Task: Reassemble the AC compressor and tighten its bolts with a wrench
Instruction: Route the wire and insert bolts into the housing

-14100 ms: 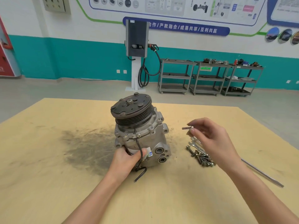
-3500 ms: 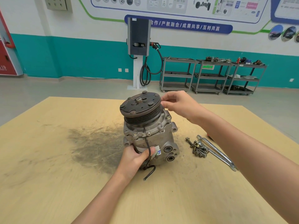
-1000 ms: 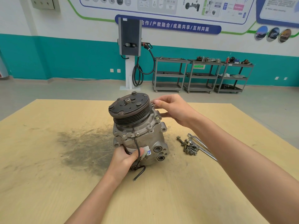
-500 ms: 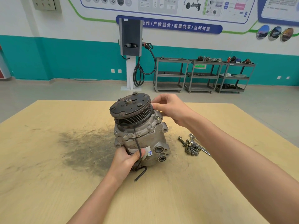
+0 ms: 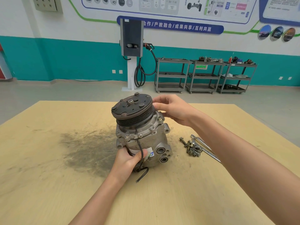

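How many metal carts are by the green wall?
3. The left cart, the middle cart and the right cart stand side by side along the wall, right of the charging post.

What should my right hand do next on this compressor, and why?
Probably keep turning in by finger the bolt behind the pulley, then fetch the wrench. The right hand has its fingers curled at the compressor's upper rim, though the bolt itself is hidden. The left hand grips the body, and loose bolts lie on the table with the wrench untouched.
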`<state>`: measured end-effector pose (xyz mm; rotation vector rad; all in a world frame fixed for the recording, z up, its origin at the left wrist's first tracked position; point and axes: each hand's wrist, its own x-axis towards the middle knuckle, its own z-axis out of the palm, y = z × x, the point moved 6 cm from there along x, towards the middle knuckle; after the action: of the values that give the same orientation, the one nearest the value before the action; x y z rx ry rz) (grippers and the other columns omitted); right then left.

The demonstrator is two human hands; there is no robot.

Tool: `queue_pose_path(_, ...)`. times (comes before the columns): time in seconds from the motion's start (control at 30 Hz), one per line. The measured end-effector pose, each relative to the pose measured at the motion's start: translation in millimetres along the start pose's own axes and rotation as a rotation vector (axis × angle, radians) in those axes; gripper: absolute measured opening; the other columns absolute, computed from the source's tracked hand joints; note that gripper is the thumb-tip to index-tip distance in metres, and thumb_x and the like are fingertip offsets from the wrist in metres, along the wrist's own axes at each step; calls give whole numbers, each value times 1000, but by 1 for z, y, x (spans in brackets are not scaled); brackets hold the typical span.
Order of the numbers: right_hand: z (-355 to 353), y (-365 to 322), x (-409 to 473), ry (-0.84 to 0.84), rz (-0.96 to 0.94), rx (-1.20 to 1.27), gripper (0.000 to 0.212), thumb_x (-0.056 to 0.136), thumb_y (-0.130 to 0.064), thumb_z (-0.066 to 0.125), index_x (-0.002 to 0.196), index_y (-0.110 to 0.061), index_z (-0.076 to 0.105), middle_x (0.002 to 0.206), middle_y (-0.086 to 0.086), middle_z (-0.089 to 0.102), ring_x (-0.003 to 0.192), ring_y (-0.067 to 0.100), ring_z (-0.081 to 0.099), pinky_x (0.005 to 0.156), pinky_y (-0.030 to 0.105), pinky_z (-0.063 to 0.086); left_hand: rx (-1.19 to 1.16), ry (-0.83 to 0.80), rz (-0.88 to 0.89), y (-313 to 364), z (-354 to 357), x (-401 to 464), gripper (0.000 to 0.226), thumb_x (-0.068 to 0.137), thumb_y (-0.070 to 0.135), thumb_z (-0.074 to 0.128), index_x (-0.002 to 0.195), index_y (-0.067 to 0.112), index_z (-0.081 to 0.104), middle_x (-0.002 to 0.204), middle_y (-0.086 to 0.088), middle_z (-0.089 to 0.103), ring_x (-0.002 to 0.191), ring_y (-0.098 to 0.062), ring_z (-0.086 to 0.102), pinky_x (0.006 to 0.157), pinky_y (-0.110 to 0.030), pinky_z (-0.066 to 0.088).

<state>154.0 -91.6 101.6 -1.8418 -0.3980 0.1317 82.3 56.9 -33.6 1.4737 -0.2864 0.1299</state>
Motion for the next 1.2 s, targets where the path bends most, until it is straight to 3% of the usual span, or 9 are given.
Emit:
queue_pose_path(0.13, -1, 1, -2, -6, 6, 43, 17, 100, -4, 48, 100, -7, 65, 95, 10, 67, 76, 13, 62, 61, 22, 51, 5, -1, -4, -1, 0, 1, 28, 74, 29, 67, 100, 21, 71, 101, 8, 76, 101, -7, 69, 85, -16, 50)
queue_pose_path(0.3, -1, 0, -1, 81, 4, -20, 8, 93, -5, 60, 88, -7, 55, 83, 12, 64, 64, 16, 55, 56, 25, 45, 28, -2, -11, -3, -2, 1, 38, 74, 32, 67, 106, 11, 71, 104, -1, 76, 105, -15, 69, 93, -26, 51)
queue_pose_path(0.43, 0, 2, -2, 51, 5, 41, 4, 95, -6, 58, 98, -5, 59, 86, 12, 66, 69, 20, 55, 57, 27, 45, 30, -4, -15, -3, -2, 1, 36, 74, 31, 67, 105, 13, 72, 103, 1, 76, 104, -13, 69, 90, -23, 51)
queue_pose_path(0.53, 0, 5, -4, 6, 7, 97, 17, 100, -6, 48, 105, -7, 64, 96, 10, 68, 79, 13, 64, 64, 22, 52, 25, 1, -6, -2, -1, 1, 31, 75, 29, 67, 103, 17, 71, 104, 5, 76, 103, -10, 69, 87, -18, 51)
queue_pose_path(0.73, 1, 4, -3, 81, 5, 81, 2, 93, -3, 59, 95, -4, 60, 87, 13, 65, 68, 16, 61, 59, 26, 49, 28, -2, -9, -1, -1, 0, 28, 75, 30, 67, 100, 20, 71, 100, 7, 76, 101, -8, 69, 83, -15, 50)
queue_pose_path(0.83, 1, 5, -1, 113, 7, 100, 9, 90, -4, 63, 95, -4, 56, 79, 11, 65, 62, 17, 57, 53, 27, 44, 24, 15, 6, -1, -1, 0, 39, 74, 29, 66, 107, 9, 70, 104, 1, 76, 103, -10, 69, 86, -17, 50)
queue_pose_path(0.93, 3, 8, -1, 32, 11, 130, 13, 97, -4, 53, 108, -4, 61, 91, 9, 67, 75, 15, 63, 62, 24, 50, 17, 28, 15, 0, -1, 0, 46, 74, 29, 66, 112, 3, 68, 108, -3, 75, 105, -12, 68, 87, -17, 50)
queue_pose_path(1.03, 3, 9, -4, 9, 14, 128, 19, 101, -5, 46, 104, -6, 64, 93, 9, 68, 77, 13, 63, 67, 22, 51, 18, 27, 6, 0, -1, 0, 44, 74, 29, 67, 111, 5, 69, 107, -2, 75, 105, -12, 68, 88, -18, 50)
queue_pose_path(1.2, 3, 9, -1, 120, 32, 155, 4, 91, -1, 61, 94, -1, 58, 85, 17, 64, 88, 32, 52, 72, 38, 44, 15, 24, 4, 0, -1, 0, 41, 74, 30, 67, 110, 9, 69, 107, 2, 75, 106, -9, 67, 88, -17, 50)
